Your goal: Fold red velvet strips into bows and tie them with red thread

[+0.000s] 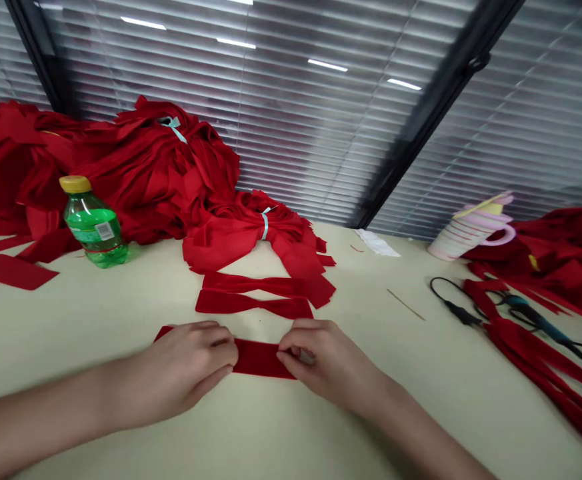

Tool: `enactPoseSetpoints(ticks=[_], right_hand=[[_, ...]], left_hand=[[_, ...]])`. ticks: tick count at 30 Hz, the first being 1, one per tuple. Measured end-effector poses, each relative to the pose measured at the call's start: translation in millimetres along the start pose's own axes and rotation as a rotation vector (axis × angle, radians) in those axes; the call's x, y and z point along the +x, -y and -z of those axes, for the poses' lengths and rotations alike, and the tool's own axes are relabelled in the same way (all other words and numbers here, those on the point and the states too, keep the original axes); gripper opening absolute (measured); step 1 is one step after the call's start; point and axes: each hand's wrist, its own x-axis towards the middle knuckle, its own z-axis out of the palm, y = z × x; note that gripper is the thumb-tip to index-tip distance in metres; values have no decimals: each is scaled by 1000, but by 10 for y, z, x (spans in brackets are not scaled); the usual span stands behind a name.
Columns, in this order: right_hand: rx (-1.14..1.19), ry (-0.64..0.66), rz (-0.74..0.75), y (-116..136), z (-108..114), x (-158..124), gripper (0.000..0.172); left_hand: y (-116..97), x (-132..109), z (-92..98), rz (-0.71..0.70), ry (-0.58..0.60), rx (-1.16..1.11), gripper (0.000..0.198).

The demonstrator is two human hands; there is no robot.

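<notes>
A flat strip of red fabric (258, 359) lies across the table in front of me, between my two hands. My left hand (191, 360) rests over its left part, fingers curled and pressed together on it; a corner of the strip shows past the knuckles. At the strip's right end, my right hand (328, 360) pinches the fabric between thumb and forefinger. Just beyond, two more red strips (251, 302) narrow in the middle like bow shapes. Behind these sits a red fabric bundle (251, 227) bound with a pale blue tie (265, 225).
Large red fabric heaps (155, 173) fill the back left, behind a green bottle (95, 227) with a yellow cap. To the right are a striped mug (471, 230), a blue-handled corded tool (535, 317), a white paper scrap (377, 242) and more red fabric (565, 253). Blinds (291, 100) close the back.
</notes>
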Motion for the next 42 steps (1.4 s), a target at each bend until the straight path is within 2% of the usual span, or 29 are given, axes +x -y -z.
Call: enactPoseSetpoints(ticks=[6, 12, 19, 31, 38, 42], right_hand=[[70, 51, -42, -79, -8, -27, 12], [153, 90, -10, -106, 47, -58, 18], [95, 70, -74, -127, 59, -66, 12], [-13, 156, -202, 9, 140, -110, 23], [45, 175, -300, -25, 190, -142, 12], [8, 216, -280, -40, 206, -143, 12]], left_hand=[[-5, -1, -75, -6, -57, 48, 20], [-4, -20, -117, 30, -75, 26, 21], [-12, -25, -113, 8, -81, 90, 21], [-25, -17, -119, -25, -103, 225, 19], [-37, -48, -120, -53, -126, 231, 19], [-10, -41, -137, -61, -136, 188, 18]])
